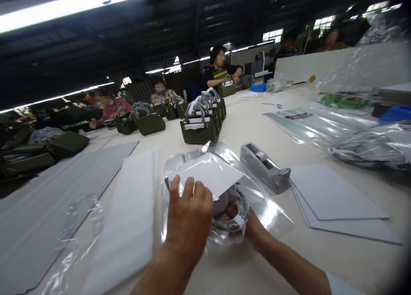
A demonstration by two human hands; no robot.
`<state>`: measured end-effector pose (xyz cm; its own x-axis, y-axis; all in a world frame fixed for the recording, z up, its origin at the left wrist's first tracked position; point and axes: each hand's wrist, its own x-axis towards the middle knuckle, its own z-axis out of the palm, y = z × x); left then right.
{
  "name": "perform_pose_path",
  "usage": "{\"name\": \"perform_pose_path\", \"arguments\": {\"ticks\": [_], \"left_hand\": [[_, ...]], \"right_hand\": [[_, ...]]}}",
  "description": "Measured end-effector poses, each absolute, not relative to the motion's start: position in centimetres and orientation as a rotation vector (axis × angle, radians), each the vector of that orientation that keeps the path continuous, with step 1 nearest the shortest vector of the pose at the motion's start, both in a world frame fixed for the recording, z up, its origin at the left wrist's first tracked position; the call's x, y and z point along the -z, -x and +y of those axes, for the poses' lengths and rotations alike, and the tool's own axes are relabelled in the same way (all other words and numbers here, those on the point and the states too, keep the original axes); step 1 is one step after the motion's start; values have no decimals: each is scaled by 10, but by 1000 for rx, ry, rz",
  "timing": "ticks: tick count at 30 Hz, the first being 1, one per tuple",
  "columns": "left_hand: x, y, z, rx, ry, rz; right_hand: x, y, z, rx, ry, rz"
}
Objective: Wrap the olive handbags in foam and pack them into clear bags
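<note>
In front of me lies a clear plastic bag (266,209) around a handbag, whose wrapped grey round handle (243,209) faces me. A white card (212,173) lies slantwise over the handbag and hides most of its body. My left hand (191,207) is at the card's near left edge, fingers bent over it and closed against it; its thumb is hidden. From the right, my right hand (252,222) reaches in at the handle, with some fingers showing through the ring. Those fingers look closed around the handle, partly covered by plastic. A grey tape dispenser (265,168) stands just beyond the bag.
White cards (337,196) lie at right, near flat plastic bags (314,119) and a wrapped bundle (372,151). White foam sheets (125,218) and grey boards (64,201) cover the left. Several green handbags (197,134) stand farther back. A co-worker (221,70) handles another handbag.
</note>
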<state>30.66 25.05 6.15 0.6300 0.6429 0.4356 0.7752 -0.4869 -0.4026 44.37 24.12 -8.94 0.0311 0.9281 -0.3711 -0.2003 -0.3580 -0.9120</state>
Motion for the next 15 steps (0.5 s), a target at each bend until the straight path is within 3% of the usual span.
{"name": "perform_pose_path", "arguments": {"ticks": [4,15], "left_hand": [[-70,-294,290,59,2463,-1137],[-98,-284,320,334,2548,-1232]], "right_hand": [[78,-444,253,-1477,1343,-834],[42,-441,291,-1421,1308,-948]]}}
